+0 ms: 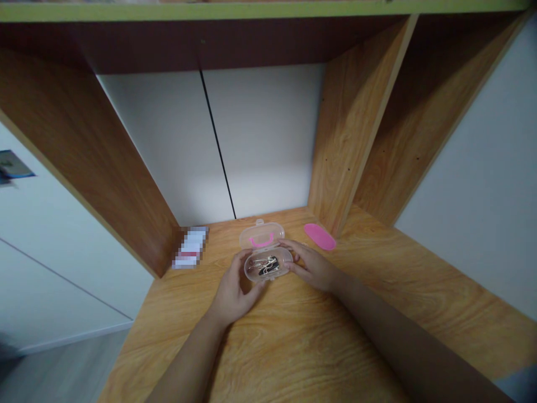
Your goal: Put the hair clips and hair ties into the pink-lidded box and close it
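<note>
A small clear plastic box with rounded ends rests on the wooden desk, its lid folded back away from me. A pink handle shows on the lid. Inside the box lie several small metallic and black items, too small to name surely. My left hand curves around the box's left end, thumb at the near rim and fingers at the far left. My right hand grips the right end, fingers near the hinge and thumb on the near side.
Right of the box, a flat pink oval piece lies on the desk by a wooden upright panel. A blurred white and red item sits at the back left. A shelf edge runs overhead.
</note>
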A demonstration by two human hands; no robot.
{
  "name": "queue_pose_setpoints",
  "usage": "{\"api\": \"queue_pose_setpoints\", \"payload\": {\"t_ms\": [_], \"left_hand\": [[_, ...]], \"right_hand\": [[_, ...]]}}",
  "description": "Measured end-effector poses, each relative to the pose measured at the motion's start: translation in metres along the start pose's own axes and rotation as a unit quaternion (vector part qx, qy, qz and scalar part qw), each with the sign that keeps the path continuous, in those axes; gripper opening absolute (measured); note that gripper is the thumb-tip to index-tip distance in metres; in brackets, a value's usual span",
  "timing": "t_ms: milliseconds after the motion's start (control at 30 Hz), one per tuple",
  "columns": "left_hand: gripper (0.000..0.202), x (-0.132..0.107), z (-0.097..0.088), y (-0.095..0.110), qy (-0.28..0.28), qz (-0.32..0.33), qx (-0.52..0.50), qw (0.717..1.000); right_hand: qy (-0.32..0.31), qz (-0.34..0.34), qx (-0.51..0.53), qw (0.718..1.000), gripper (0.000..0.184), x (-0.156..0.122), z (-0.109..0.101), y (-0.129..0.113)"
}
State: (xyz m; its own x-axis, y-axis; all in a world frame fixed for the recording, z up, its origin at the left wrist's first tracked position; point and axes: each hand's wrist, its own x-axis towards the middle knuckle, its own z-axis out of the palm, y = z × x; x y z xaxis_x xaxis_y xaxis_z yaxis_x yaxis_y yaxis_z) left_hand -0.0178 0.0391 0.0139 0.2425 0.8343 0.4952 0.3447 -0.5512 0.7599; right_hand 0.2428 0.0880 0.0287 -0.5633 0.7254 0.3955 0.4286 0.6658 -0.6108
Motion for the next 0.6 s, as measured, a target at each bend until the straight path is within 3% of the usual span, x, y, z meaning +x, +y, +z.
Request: {"api": "queue_pose_setpoints", "payload": {"t_ms": [167,400,600], "left_hand": [[0.036,-0.001,-0.001,-0.01,0.023,-0.018,-0.011,1.0],[0.032,0.002,-0.003,-0.011,0.006,0.044,0.049,0.998],[0.03,0.002,-0.003,-0.005,0.006,0.03,0.06,0.998]], "right_hand": [[-0.005,0.002,0.004,1.0,0.047,-0.001,-0.001,0.0],[0.009,-0.032,0.01,0.999,0.024,0.0,-0.005,-0.002],[-0.008,-0.008,0.045,0.999,0.018,-0.001,-0.004,0.001]]}}
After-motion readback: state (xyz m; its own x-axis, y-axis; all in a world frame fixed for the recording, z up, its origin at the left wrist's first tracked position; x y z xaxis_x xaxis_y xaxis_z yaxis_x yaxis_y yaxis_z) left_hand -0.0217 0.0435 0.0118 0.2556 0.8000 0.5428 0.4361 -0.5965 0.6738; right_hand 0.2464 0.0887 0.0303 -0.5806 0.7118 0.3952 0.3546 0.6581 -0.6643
